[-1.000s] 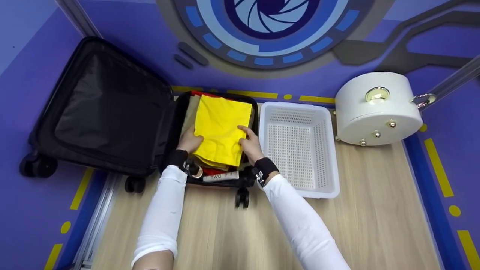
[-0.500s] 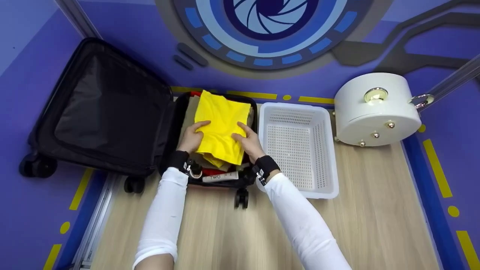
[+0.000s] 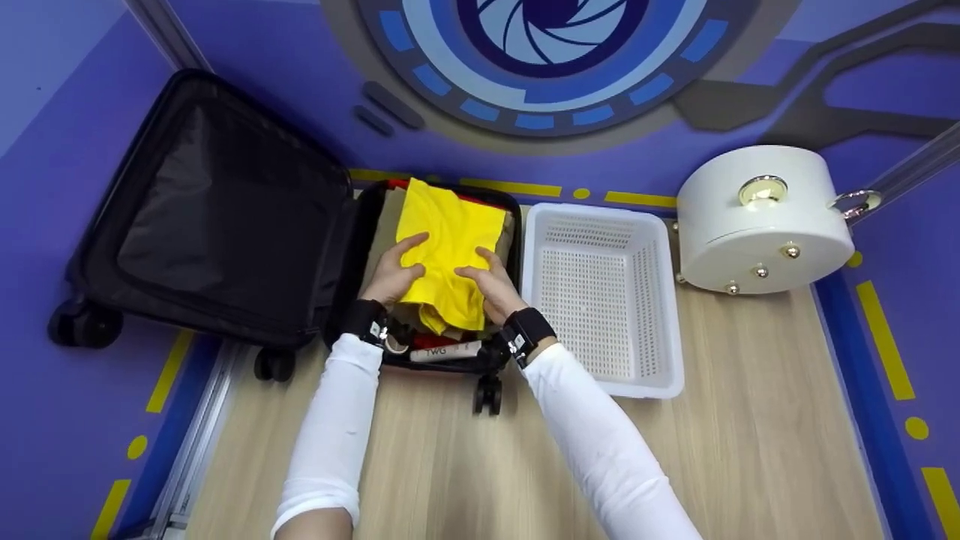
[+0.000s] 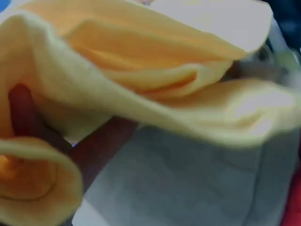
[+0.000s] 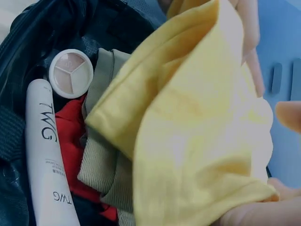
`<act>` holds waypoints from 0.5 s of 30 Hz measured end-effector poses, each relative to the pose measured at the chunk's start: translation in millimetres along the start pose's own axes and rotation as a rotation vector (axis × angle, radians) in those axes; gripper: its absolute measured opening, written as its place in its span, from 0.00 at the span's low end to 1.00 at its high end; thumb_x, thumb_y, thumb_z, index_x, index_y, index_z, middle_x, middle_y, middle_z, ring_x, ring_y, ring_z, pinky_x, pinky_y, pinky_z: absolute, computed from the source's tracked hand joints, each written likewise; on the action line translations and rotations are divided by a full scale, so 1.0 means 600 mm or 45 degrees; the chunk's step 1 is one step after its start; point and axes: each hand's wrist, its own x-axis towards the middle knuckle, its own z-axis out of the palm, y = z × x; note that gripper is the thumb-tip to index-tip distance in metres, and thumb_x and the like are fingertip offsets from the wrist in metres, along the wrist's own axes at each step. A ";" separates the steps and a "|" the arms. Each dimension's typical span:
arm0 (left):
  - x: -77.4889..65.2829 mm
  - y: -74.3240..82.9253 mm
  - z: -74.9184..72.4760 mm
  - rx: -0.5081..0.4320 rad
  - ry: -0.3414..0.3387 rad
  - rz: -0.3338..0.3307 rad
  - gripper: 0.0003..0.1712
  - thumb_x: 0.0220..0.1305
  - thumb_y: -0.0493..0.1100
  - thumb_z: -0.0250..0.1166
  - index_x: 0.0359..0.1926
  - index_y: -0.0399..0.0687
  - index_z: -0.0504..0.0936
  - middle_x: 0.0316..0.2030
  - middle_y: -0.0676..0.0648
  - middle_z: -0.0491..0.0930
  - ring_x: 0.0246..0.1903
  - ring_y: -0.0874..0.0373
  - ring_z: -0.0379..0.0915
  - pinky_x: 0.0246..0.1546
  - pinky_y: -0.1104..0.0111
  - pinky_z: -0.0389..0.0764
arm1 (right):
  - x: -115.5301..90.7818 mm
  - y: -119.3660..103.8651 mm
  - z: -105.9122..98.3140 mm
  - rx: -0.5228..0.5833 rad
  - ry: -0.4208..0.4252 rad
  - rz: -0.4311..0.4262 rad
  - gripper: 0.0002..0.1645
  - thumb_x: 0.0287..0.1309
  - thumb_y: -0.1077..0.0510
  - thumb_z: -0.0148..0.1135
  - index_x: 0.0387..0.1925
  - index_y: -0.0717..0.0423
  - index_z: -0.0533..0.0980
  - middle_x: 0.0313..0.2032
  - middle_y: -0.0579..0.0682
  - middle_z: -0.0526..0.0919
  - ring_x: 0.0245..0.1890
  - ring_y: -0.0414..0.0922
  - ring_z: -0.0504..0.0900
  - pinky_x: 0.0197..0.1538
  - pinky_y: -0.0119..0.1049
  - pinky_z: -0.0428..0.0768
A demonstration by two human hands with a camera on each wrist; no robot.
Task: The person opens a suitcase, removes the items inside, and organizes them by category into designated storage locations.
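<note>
Jointly, left hand point(image 3: 393, 276) and right hand point(image 3: 496, 286) grip yellow cloth point(image 3: 451, 232), thumbs parted from forefingers

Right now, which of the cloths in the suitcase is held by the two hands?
The yellow cloth, uppermost, held between the left hand and right hand. The khaki cloth lies beneath it; the red cloth only peeks out at the edges.

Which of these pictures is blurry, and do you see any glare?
Left wrist view: the yellow cloth is soft and blurred, with washed-out bright patches; right wrist view: clearer, the large print on the white tube readable, the cloth pale with glare; head view: mostly sharp, with glints on the white case.
</note>
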 end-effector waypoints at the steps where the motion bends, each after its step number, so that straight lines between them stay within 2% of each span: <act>1: 0.000 0.003 0.001 -0.024 0.002 0.016 0.42 0.67 0.25 0.56 0.83 0.35 0.69 0.85 0.31 0.65 0.19 0.64 0.56 0.28 0.77 0.66 | 0.000 0.000 -0.001 0.032 -0.001 0.002 0.52 0.74 0.58 0.66 0.91 0.50 0.51 0.92 0.59 0.43 0.91 0.60 0.51 0.92 0.63 0.49; 4: -0.001 0.009 0.004 -0.077 0.006 0.046 0.42 0.68 0.25 0.55 0.83 0.34 0.69 0.85 0.31 0.64 0.17 0.68 0.53 0.25 0.77 0.64 | 0.003 0.005 -0.009 0.185 -0.031 0.018 0.50 0.77 0.60 0.62 0.90 0.49 0.50 0.91 0.60 0.45 0.85 0.57 0.60 0.91 0.60 0.54; 5: -0.001 0.011 0.005 -0.089 0.011 0.057 0.41 0.68 0.25 0.56 0.83 0.34 0.69 0.85 0.30 0.64 0.21 0.71 0.57 0.26 0.77 0.64 | 0.004 0.007 -0.011 0.246 -0.043 0.024 0.49 0.78 0.60 0.60 0.90 0.49 0.50 0.90 0.61 0.48 0.81 0.56 0.65 0.89 0.58 0.58; 8: -0.001 0.014 0.010 -0.120 0.025 0.072 0.41 0.70 0.26 0.56 0.84 0.35 0.68 0.86 0.31 0.64 0.20 0.70 0.55 0.25 0.77 0.62 | 0.008 0.010 -0.018 0.350 -0.067 0.014 0.48 0.80 0.63 0.57 0.91 0.48 0.48 0.86 0.63 0.57 0.66 0.51 0.77 0.78 0.48 0.75; 10: -0.002 0.017 0.013 -0.129 0.038 0.085 0.40 0.70 0.26 0.56 0.83 0.34 0.69 0.85 0.31 0.64 0.20 0.69 0.55 0.25 0.77 0.62 | 0.009 0.010 -0.021 0.327 -0.052 -0.036 0.48 0.81 0.65 0.57 0.91 0.48 0.48 0.84 0.64 0.62 0.59 0.48 0.80 0.68 0.42 0.82; 11: -0.003 0.020 0.015 -0.122 0.047 0.095 0.40 0.69 0.25 0.56 0.83 0.34 0.69 0.85 0.31 0.65 0.23 0.70 0.59 0.26 0.77 0.62 | 0.008 0.009 -0.022 0.285 -0.035 -0.073 0.47 0.81 0.65 0.58 0.90 0.48 0.49 0.84 0.63 0.62 0.59 0.48 0.80 0.65 0.40 0.82; 12: -0.005 0.023 0.017 -0.113 0.048 0.099 0.40 0.69 0.25 0.56 0.83 0.35 0.69 0.85 0.31 0.65 0.22 0.65 0.57 0.26 0.76 0.62 | 0.008 0.007 -0.024 0.226 -0.012 -0.120 0.47 0.81 0.66 0.58 0.90 0.49 0.50 0.85 0.62 0.61 0.61 0.48 0.80 0.64 0.38 0.82; 13: -0.006 0.025 0.020 -0.101 0.047 0.113 0.40 0.69 0.25 0.56 0.83 0.34 0.69 0.85 0.31 0.65 0.27 0.63 0.65 0.28 0.76 0.63 | 0.006 0.003 -0.026 0.168 0.014 -0.168 0.46 0.80 0.67 0.58 0.90 0.49 0.52 0.86 0.62 0.60 0.64 0.49 0.79 0.65 0.38 0.81; 15: -0.008 0.032 0.027 -0.063 0.035 0.141 0.41 0.69 0.25 0.57 0.83 0.34 0.69 0.85 0.31 0.65 0.45 0.57 0.77 0.39 0.76 0.69 | 0.000 -0.006 -0.032 0.062 0.073 -0.259 0.45 0.79 0.68 0.57 0.90 0.50 0.55 0.88 0.60 0.58 0.71 0.52 0.76 0.71 0.41 0.79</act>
